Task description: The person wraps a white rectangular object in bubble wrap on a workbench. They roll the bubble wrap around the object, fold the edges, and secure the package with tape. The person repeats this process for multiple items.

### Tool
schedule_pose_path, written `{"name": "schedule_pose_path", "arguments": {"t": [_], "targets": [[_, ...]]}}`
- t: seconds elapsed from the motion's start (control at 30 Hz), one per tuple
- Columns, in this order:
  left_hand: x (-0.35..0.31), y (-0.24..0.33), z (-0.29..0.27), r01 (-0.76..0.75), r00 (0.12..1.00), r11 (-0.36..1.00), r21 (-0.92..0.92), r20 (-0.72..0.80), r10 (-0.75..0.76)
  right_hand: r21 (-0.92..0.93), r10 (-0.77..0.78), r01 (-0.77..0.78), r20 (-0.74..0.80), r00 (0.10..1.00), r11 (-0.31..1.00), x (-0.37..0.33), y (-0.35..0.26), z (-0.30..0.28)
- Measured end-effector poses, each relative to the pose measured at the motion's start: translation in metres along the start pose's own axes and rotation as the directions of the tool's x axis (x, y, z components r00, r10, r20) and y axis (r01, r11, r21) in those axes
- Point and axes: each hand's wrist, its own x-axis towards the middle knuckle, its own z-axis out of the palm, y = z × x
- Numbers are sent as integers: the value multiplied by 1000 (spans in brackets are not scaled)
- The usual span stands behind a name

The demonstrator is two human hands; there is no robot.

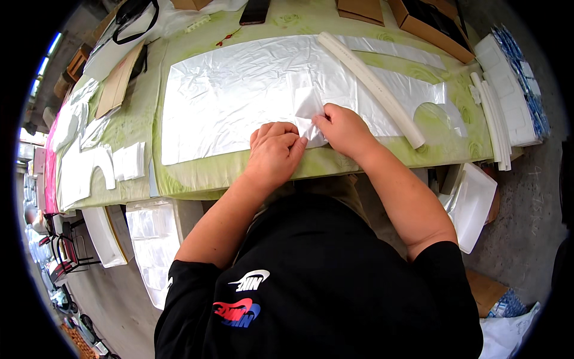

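A wide sheet of shiny white plastic film [221, 96] lies wrinkled along the table's front. At its near edge my right hand [347, 131] pinches a small folded white plastic piece [308, 102] between thumb and forefinger. My left hand [275, 152] is closed beside it, its thumb against the lower part of the same piece and its fingers curled over the film. Just right of my hands a long white tube [376, 90] rests slantwise across the film. A round cutout shows near the film's right end, with the green tablecloth [203, 179] visible through it.
White cut pieces [128, 161] and a cardboard sheet [119, 81] lie at the left. A dark phone [255, 11] and an open cardboard box [433, 27] are along the back. More white tubes [493, 125] lie at the right edge. Plastic bins [155, 239] stand below the table.
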Motion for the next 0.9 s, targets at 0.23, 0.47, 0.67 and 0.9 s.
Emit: {"name": "schedule_pose_path", "arguments": {"t": [0.23, 0.47, 0.67, 0.9], "targets": [[15, 11, -14, 182, 959, 973, 144, 192, -208, -117, 55, -55, -1, 998, 992, 9, -7, 2], [17, 2, 7, -192, 953, 949, 252, 280, 118, -130, 60, -62, -18, 998, 990, 8, -6, 5], [17, 4, 10, -157, 955, 936, 315, 289, 63, 121, 17, -10, -53, 998, 993, -30, 0, 12], [-31, 16, -8, -278, 917, 939, 204, 348, 196, 479, -63, 26, 61, 996, 878, -112, 18, 16]]}}
